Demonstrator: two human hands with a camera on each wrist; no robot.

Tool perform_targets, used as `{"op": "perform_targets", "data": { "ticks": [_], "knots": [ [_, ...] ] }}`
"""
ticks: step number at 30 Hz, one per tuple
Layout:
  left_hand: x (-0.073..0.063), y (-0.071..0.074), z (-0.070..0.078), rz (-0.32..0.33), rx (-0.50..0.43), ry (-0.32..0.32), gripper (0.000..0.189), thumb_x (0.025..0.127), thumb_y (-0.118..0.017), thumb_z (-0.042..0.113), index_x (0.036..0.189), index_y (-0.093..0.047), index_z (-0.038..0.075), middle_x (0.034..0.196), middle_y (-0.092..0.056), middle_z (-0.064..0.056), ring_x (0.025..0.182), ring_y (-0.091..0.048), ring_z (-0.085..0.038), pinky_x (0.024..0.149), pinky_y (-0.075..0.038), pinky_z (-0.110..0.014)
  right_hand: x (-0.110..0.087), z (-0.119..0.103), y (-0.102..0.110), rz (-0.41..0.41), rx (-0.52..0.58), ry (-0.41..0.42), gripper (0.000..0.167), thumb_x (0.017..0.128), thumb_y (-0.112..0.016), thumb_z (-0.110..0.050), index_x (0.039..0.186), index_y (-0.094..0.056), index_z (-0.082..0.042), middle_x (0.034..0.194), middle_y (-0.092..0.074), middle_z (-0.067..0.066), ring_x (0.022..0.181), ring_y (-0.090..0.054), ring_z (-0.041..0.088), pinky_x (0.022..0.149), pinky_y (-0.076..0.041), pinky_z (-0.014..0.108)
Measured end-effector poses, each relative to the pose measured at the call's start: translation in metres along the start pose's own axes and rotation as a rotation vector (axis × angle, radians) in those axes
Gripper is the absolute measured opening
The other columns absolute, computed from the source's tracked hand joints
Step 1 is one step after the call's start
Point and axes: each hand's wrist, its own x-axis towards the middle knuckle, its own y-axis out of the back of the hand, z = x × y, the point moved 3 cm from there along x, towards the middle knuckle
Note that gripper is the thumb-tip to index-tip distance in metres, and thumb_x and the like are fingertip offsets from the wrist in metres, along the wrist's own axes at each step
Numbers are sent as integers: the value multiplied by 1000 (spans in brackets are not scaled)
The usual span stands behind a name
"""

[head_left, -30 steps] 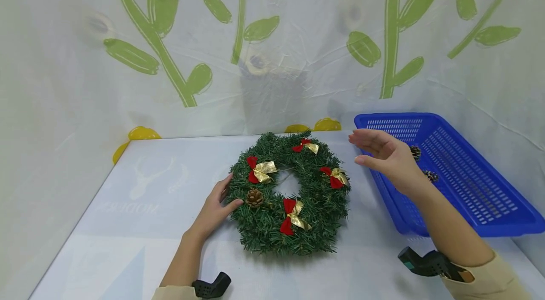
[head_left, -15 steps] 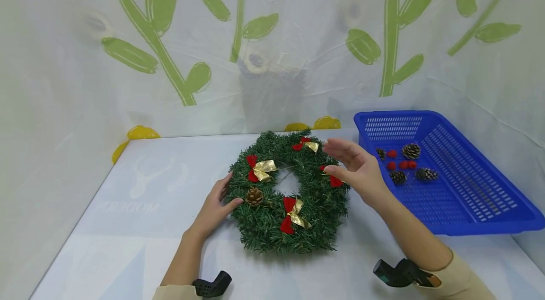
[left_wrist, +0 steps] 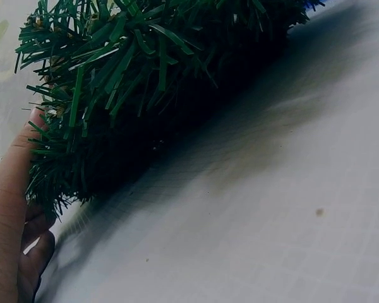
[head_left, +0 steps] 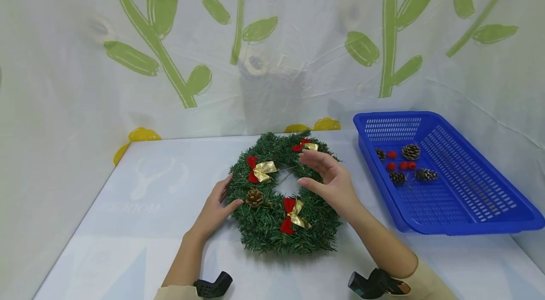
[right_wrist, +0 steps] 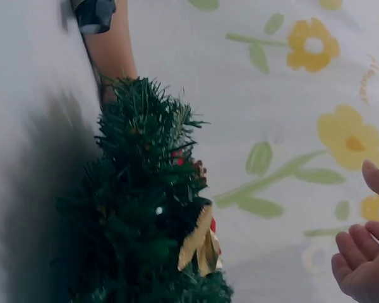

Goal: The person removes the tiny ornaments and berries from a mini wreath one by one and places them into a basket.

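A green Christmas wreath (head_left: 265, 231) lies on the white table, decorated with red-and-gold bows and a brown pine cone (head_left: 254, 198) on its left part. My left hand (head_left: 216, 206) holds the wreath's left edge, thumb on top and fingers along the outer side. In the left wrist view, the left hand (left_wrist: 16, 208) meets the green needles. My right hand (head_left: 331, 184) hovers over the wreath's right side, fingers loosely bent and apart from the thumb, nothing between them. It covers the bow on that side. The lower bow (head_left: 293, 217) and upper-left bow (head_left: 260, 170) show fully.
At the right stands a blue plastic basket (head_left: 489, 230) with several pine cones (head_left: 426, 175) and red berries (head_left: 403, 165) inside. A white curtain (head_left: 306, 21) printed with flowers closes off the back of the table (head_left: 127, 219).
My right hand has moved left from the basket's near side to over the wreath, uncovering the basket's contents and hiding the right bow. My left hand and the wreath stay put.
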Motion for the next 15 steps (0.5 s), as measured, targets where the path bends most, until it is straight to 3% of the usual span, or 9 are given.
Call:
{"op": "perform_targets", "data": {
  "ticks": [8, 15],
  "knots": [
    [0, -1, 1, 1, 3, -7, 77, 90, -65, 29, 152, -21, 17, 151, -27, -14, 138, -27, -40, 113, -27, -50, 3, 8, -17, -9, 62, -65, 56, 82, -72, -5, 131, -47, 7, 124, -59, -8, 117, -55, 9, 103, -43, 22],
    [-2, 0, 7, -7, -5, 1, 77, 90, -65, 28, 152, -21, 14, 150, -28, -16, 138, -28, -40, 113, -27, -50, 4, 14, -35, -46, 92, -108, 61, 83, -73, -12, 134, -44, 6, 136, -45, 29, 120, -52, 10, 106, -41, 30]
  ]
}}
